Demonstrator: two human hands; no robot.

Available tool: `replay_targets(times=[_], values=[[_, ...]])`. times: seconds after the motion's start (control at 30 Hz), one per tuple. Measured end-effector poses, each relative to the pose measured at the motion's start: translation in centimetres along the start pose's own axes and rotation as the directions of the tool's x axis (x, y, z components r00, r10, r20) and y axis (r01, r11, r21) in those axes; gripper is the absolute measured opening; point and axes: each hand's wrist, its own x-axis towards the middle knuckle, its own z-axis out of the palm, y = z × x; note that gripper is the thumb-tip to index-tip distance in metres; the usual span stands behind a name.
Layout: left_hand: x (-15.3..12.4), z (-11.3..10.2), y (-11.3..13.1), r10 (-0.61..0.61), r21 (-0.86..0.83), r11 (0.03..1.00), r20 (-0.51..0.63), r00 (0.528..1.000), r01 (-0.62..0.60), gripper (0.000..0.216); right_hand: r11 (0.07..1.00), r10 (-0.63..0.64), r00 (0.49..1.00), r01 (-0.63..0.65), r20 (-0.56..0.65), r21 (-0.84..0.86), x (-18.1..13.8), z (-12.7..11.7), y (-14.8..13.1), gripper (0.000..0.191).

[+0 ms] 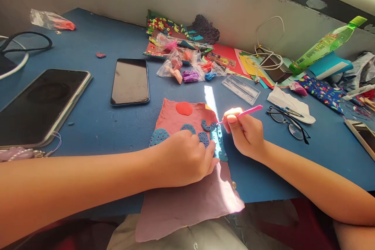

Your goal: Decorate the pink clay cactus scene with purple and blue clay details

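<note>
A flat clay picture (pixel 187 207) lies at the table's front edge, its lower part overhanging. The upper half is salmon pink with a red-orange disc (pixel 184 108), the lower half mauve. Across the middle run blue clay shapes (pixel 159 136) dotted with purple, one of them a curl near the right side. My left hand (pixel 187 158) rests over the middle of the picture with its fingers curled; whatever is inside them is hidden. At the right edge, my right hand (pixel 244 131) pinches a pink modelling tool (pixel 251 111), its thin tip touching the dotted curl.
Left of the picture lie a dark smartphone (pixel 130 82) and a tablet (pixel 41 105). Behind are bagged clay lumps (pixel 190 75) and a clear plastic case (pixel 241 89). Eyeglasses (pixel 288 124), a white cable (pixel 263 60) and a green bottle (pixel 325 49) are at right.
</note>
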Motion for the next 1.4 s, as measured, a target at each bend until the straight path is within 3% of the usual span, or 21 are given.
replay_targets(times=[0.43,0.67,1.13,1.27,1.4], values=[[0.05,-0.04,-0.01,-0.023,0.001,1.000,-0.006,1.000,0.023,0.032,0.999,-0.003,0.999,0.005,0.050,-0.054,-0.01,0.26,0.25,0.023],[0.16,-0.79,0.20,0.006,0.089,0.996,-0.168,0.986,0.009,0.028,0.995,-0.038,0.998,0.043,0.057,-0.091,0.07,0.34,0.33,0.017],[0.34,-0.39,0.07,0.004,0.015,1.000,-0.094,0.996,-0.002,0.032,0.980,-0.073,0.993,0.089,0.093,-0.175,0.26,0.23,0.17,0.018],[0.17,-0.26,-0.06,0.010,0.015,1.000,-0.068,0.998,-0.009,0.029,0.992,0.002,0.992,0.014,0.126,-0.126,0.21,0.18,0.25,0.023],[0.13,-0.23,-0.08,0.000,0.012,1.000,-0.028,1.000,0.001,0.031,0.972,0.213,0.973,-0.220,0.093,0.084,0.12,0.27,0.31,0.030]])
